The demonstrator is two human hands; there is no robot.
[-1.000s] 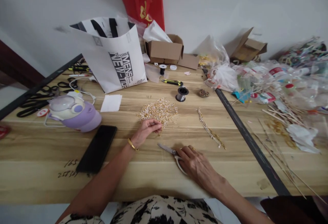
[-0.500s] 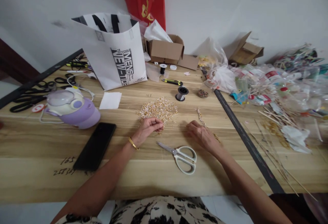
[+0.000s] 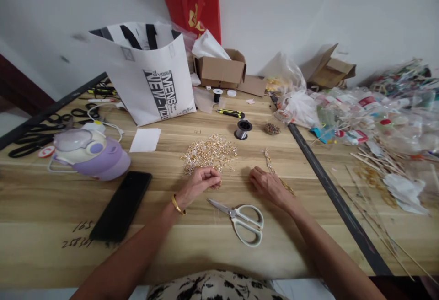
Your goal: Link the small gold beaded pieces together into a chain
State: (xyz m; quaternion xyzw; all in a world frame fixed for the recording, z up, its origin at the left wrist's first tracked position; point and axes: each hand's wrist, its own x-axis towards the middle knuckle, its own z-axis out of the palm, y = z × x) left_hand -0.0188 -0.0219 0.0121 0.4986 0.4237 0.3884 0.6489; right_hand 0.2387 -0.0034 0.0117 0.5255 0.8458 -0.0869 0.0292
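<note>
Cream-handled scissors [image 3: 232, 213]: lay flat on the wooden table [image 3: 192, 245], nearer than both hands, with blades pointing left and away.
Black phone [image 3: 120, 206]: lay flat at the left, well apart from the scissors.
Left hand [image 3: 202, 181]: rested at the near edge of the pile, with thumb and fingertips pinched on a small gold bit [image 3: 219, 184]; wore a gold bracelet [image 3: 178, 205] at the wrist.
Right hand [image 3: 269, 184]: rested low with fingers curled, beside the strand; could not tell whether gripping anything, with fingertips hidden.
Beaded strand [image 3: 267, 158]: ran along the table at the right, partly hidden behind the right hand.
Gold-and-silver pile [image 3: 210, 151]: lay loosely spread just beyond the left hand.
Lilac-and-cream device [image 3: 94, 156]: sat beyond the phone.
White paper [image 3: 144, 140]: lay between the device and the pile.
Wire spool [image 3: 243, 131]: stood upright beyond the pile, near a small bowl [image 3: 272, 129].
Yellow-and-black cutter [image 3: 230, 113]: lay behind the wire spool.
White bag [image 3: 161, 85]: stood behind the paper.
Cardboard box [image 3: 221, 71]: sat open near the wall.
</note>
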